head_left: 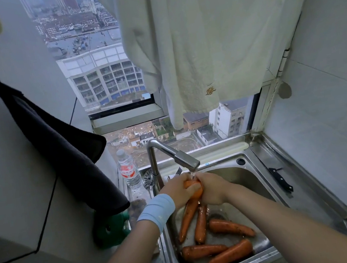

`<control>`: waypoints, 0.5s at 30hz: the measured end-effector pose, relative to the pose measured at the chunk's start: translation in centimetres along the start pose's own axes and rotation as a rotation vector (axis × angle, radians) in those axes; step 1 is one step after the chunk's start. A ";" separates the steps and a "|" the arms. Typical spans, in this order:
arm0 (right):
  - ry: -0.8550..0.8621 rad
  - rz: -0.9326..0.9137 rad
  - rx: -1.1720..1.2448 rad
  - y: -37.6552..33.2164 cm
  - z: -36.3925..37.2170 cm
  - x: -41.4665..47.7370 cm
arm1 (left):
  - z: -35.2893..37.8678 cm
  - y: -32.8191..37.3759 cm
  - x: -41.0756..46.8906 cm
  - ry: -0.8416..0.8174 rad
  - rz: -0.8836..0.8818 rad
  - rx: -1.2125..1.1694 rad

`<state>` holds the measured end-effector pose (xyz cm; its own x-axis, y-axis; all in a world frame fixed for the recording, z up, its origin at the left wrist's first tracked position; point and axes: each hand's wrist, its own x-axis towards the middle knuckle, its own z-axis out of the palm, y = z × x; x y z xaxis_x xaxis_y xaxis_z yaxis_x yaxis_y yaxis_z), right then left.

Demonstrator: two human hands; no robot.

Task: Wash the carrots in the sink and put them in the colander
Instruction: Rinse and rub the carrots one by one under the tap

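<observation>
Both hands hold one orange carrot [194, 189] under the running tap [186, 162] over the steel sink [247, 174]. My left hand [176, 191], with a pale blue wristband, grips it from the left. From the right, my right hand [212, 188] wraps around the same carrot. Its lower end points down into the basin. Several more carrots [229, 253], still dirty, lie on the sink bottom below my hands. No colander is in view.
A water bottle [129, 171] stands left of the tap beside a metal strainer [148, 178]. A black-handled knife [281, 178] lies on the right drainboard. A white towel [211, 39] hangs over the window, a dark cloth [61, 149] on the left, a green item [110, 228] below it.
</observation>
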<state>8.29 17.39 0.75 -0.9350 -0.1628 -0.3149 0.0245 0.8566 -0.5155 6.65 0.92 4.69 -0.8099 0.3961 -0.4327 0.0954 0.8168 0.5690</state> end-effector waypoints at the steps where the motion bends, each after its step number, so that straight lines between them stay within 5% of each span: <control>1: 0.005 -0.019 0.014 0.0 0.0 0.1 | 0.2 -0.2 0.2 0.053 0.007 -0.024; 4: 0.098 -0.092 -0.012 -0.4 0.5 0.1 | 0.1 0.0 0.4 0.170 -0.099 -0.122; 8: 0.367 -0.219 -0.244 -0.7 0.5 -0.4 | -0.3 0.1 1.1 0.123 -0.274 -0.198; 15: -0.048 -0.058 0.001 0.1 -1.8 0.1 | 0.5 0.4 0.2 0.178 -0.037 -0.366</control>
<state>7.59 18.37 2.09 -0.9168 -0.2354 -0.3227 -0.0285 0.8445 -0.5349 6.84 1.51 4.53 -0.8996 0.2642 -0.3479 -0.1217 0.6134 0.7804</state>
